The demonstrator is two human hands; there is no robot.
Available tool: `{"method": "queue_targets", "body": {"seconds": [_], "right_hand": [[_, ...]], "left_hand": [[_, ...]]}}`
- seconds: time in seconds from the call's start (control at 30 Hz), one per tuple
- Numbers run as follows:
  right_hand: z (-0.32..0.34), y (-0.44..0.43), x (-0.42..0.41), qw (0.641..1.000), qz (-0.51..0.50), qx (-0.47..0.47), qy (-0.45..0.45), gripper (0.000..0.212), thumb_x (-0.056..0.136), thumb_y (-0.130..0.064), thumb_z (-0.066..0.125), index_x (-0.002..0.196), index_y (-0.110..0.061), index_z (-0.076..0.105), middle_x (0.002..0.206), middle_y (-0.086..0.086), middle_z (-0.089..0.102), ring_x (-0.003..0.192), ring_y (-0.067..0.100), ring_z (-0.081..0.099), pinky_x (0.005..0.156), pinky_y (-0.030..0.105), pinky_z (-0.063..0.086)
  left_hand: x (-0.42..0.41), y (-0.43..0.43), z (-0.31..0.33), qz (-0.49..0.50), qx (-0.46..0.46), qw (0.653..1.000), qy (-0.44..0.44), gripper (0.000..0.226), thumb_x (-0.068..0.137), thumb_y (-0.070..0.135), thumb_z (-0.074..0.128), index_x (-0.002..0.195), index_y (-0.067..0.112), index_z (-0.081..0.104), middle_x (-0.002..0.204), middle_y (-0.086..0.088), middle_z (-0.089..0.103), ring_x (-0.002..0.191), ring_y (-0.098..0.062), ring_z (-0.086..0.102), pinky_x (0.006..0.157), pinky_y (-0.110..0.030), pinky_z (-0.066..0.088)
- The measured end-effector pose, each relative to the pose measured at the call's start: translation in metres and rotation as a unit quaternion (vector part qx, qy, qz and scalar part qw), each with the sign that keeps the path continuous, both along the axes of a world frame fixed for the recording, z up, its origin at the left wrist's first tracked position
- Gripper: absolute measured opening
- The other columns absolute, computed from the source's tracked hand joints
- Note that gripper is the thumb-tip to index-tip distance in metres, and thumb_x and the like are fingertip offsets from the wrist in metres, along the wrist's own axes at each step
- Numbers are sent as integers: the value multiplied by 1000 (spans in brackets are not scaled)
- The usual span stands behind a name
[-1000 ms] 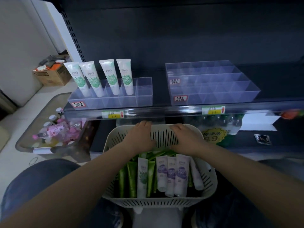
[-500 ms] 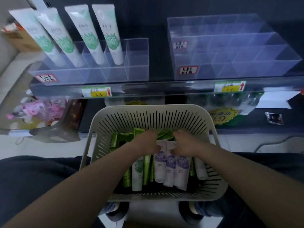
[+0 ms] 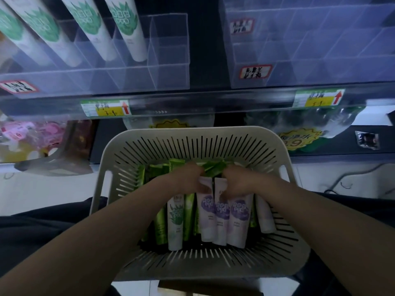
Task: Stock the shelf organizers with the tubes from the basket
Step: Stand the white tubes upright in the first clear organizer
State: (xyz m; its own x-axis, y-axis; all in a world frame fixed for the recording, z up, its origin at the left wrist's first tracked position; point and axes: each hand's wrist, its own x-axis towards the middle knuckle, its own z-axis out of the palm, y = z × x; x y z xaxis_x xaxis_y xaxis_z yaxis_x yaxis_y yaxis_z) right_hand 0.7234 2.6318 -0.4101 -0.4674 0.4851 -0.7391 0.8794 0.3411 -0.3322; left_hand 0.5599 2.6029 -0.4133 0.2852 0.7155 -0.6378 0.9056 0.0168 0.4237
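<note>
A grey slotted basket (image 3: pixel 192 133) sits on my lap below the shelf. Inside lie three white tubes with purple labels (image 3: pixel 221 218), a white tube with a green label (image 3: pixel 175 221) and several green tubes (image 3: pixel 160 225). My left hand (image 3: pixel 188 180) pinches the crimped end of the leftmost purple tube (image 3: pixel 207 216). My right hand (image 3: pixel 239 182) grips the ends of the purple tubes beside it. The left clear organizer (image 3: pixel 168 60) holds several upright white-and-green tubes (image 3: pixel 126 24). No tubes stand in the right organizer (image 3: pixel 310 50).
The shelf's front rail (image 3: pixel 213 101) carries yellow price tags just above the basket. Pink bottles (image 3: pixel 25 133) fill a clear bin at the lower left. Bottled water (image 3: pixel 310 122) stands under the shelf on the right.
Both hands left the basket's far rim and reached down into it onto the purple tubes' ends. The view has moved closer to the shelf and tilted down.
</note>
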Motion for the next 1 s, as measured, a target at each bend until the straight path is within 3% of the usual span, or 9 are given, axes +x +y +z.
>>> {"method": "queue_targets", "body": {"seconds": [0.3,0.43,0.63,0.83,1.0], "right_hand": [[13,-10,5,998,-5,43,44,52,70,-36,78,111,-9,60,110,8,61,98,21,58,83,34,53],[18,-20,1,995,-16,73,70,52,68,-35,79,109,-12,56,110,5,54,98,19,53,78,30,49],[27,-36,-3,988,-74,63,121,35,73,-27,73,98,-20,50,96,-4,53,78,4,47,53,18,32],[48,-43,-4,981,-98,62,154,29,71,-25,76,92,-23,56,93,-7,57,83,8,52,57,19,37],[73,-46,-15,978,-91,115,149,31,69,-28,78,93,-25,59,94,-7,57,87,11,54,68,25,42]], "left_hand": [[-6,-8,17,75,14,995,-67,42,74,35,75,107,15,58,101,1,58,88,-13,53,69,-24,42],[-13,-16,29,84,18,993,-80,41,75,32,75,108,15,57,101,2,58,88,-11,53,61,-19,38],[-24,-29,47,95,37,991,-87,37,74,29,75,105,17,59,105,1,61,91,-12,55,71,-22,42],[-36,-43,68,129,87,984,-92,31,73,30,76,99,16,66,96,2,64,86,-11,57,67,-22,42],[-50,-53,94,149,157,972,-89,29,72,28,76,98,16,68,91,4,63,82,-10,55,61,-19,38]]}}
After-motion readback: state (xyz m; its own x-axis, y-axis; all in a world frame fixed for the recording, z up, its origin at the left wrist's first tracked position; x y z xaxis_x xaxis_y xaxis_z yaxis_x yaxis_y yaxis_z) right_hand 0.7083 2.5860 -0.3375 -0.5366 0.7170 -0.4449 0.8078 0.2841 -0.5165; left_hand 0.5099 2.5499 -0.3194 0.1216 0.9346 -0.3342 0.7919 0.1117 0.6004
